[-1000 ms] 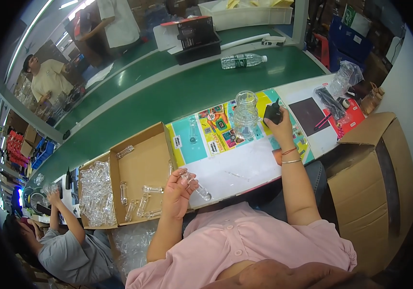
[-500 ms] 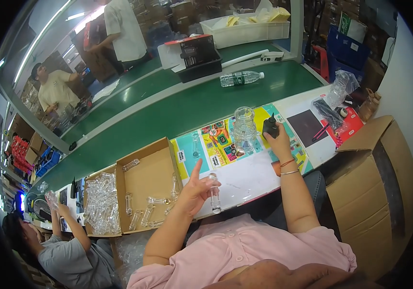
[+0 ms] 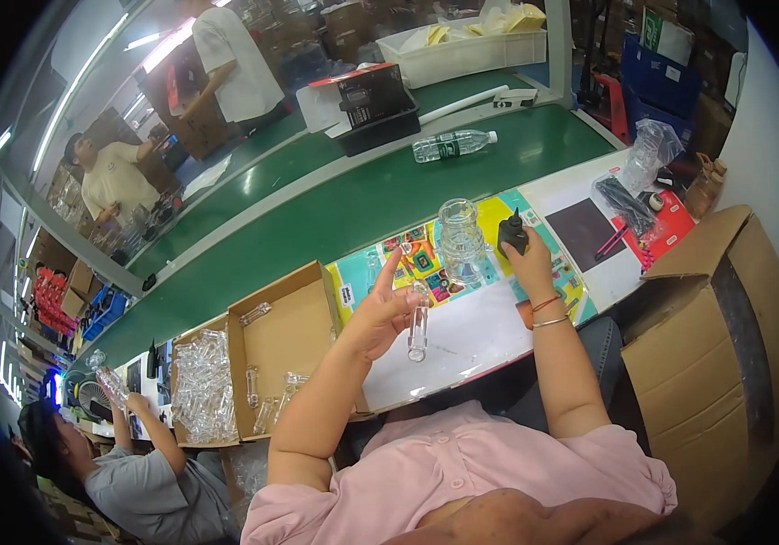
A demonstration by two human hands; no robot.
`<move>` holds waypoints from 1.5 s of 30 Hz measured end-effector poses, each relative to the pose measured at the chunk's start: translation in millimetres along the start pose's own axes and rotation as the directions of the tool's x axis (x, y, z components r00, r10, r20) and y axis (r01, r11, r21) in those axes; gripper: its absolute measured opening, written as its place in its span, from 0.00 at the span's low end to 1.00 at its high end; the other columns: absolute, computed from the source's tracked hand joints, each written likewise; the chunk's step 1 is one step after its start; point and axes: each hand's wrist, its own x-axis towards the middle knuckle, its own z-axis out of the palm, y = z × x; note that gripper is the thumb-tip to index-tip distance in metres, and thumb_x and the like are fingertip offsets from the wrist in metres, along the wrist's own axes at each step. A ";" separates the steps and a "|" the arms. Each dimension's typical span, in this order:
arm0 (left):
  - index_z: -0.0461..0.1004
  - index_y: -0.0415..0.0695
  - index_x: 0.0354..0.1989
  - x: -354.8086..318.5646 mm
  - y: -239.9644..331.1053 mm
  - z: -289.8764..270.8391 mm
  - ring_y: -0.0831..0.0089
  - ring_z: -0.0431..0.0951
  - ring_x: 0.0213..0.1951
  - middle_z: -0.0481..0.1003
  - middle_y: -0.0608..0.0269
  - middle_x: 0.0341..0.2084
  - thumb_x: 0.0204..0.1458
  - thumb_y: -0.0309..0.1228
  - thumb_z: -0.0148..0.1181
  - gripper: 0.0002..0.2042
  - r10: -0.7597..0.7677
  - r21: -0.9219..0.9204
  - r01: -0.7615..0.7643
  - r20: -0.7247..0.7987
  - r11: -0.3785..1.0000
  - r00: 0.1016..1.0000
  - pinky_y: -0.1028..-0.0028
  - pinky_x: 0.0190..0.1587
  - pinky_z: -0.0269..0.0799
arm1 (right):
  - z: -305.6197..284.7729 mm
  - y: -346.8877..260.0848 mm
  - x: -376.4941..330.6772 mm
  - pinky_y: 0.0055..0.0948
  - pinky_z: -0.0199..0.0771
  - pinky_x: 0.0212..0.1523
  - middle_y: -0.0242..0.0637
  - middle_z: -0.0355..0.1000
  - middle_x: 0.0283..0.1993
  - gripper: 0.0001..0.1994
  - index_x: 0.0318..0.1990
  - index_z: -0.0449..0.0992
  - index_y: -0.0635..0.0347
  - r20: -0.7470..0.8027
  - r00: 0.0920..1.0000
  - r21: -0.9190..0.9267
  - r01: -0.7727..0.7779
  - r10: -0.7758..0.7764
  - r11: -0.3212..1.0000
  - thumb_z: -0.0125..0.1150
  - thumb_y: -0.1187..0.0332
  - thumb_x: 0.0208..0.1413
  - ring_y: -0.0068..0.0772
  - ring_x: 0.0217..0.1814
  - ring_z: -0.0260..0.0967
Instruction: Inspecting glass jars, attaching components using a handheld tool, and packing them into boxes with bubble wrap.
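Green bench [image 3: 335, 213]: long, runs left to right behind the work area; a water bottle [image 3: 453, 143] lies on it, well apart from the hands.

Carton [image 3: 725, 354]: large, brown, open, at the person's right.

Flat box [image 3: 290, 341]: open cardboard, left of the person; a few clear glass tubes lie loose in it. A smaller box beside it is heaped with the same tubes [image 3: 203, 386].

White sheet [image 3: 467, 336]: work surface directly under the hands, in front of a coloured mat [image 3: 426, 254].

Jar [image 3: 460, 238]: clear, ribbed, upright on the mat between the hands.

Left hand [image 3: 380, 313]: raised above the sheet, thumb and middle fingers closed on a glass tube [image 3: 418, 329] held upright, forefinger pointing up and free.

Right hand [image 3: 527, 263]: wrapped closed around a black bottle [image 3: 511, 232] with a pointed nozzle, standing on the mat just beside the jar.

Step in hand, as judged: tube picked and presented, applicator gripped but not yet brought to it. The next move appears to call for lifting the black bottle across to the tube, nozzle aligned with its end, tube kept steady.
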 end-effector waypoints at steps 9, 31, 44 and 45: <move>0.38 0.52 0.65 11.7 -18.1 -29.5 0.78 0.73 0.34 0.72 0.61 0.31 0.45 0.25 0.59 0.41 -0.058 -0.091 0.059 0.011 0.994 0.998 0.77 0.35 0.70 | 0.1 -5.5 -2.7 0.34 0.68 0.42 0.48 0.70 0.40 0.20 0.44 0.67 0.65 -0.030 1.000 0.032 0.005 -0.004 0.999 0.62 0.69 0.43 0.46 0.42 0.69; 0.66 0.44 0.46 18.9 2.0 -95.9 0.76 0.74 0.37 0.73 0.61 0.39 0.54 0.34 0.52 0.13 0.260 -0.272 -0.346 -0.307 0.898 0.916 0.71 0.35 0.73 | 17.2 -5.3 63.5 0.37 0.69 0.40 0.51 0.72 0.37 0.20 0.45 0.64 0.63 0.041 0.992 -0.198 0.122 -0.117 0.973 0.61 0.66 0.45 0.51 0.40 0.70; 0.66 0.45 0.45 19.8 -8.1 -102.8 0.76 0.73 0.35 0.73 0.64 0.37 0.54 0.34 0.50 0.12 0.110 -0.355 -0.230 -0.328 0.906 0.938 0.70 0.32 0.71 | -24.1 35.1 165.3 0.30 0.65 0.51 0.47 0.67 0.47 0.24 0.52 0.60 0.65 0.276 0.960 0.030 0.040 -0.047 0.999 0.48 0.83 0.44 0.41 0.52 0.66; 0.67 0.47 0.46 21.6 -11.5 -106.2 0.75 0.75 0.36 0.73 0.65 0.37 0.55 0.36 0.49 0.12 0.110 -0.345 -0.222 -0.316 0.912 0.943 0.62 0.26 0.74 | -17.7 35.1 182.7 0.29 0.65 0.51 0.47 0.67 0.48 0.20 0.50 0.62 0.65 0.224 0.973 -0.065 0.062 -0.046 0.996 0.52 0.78 0.47 0.38 0.51 0.66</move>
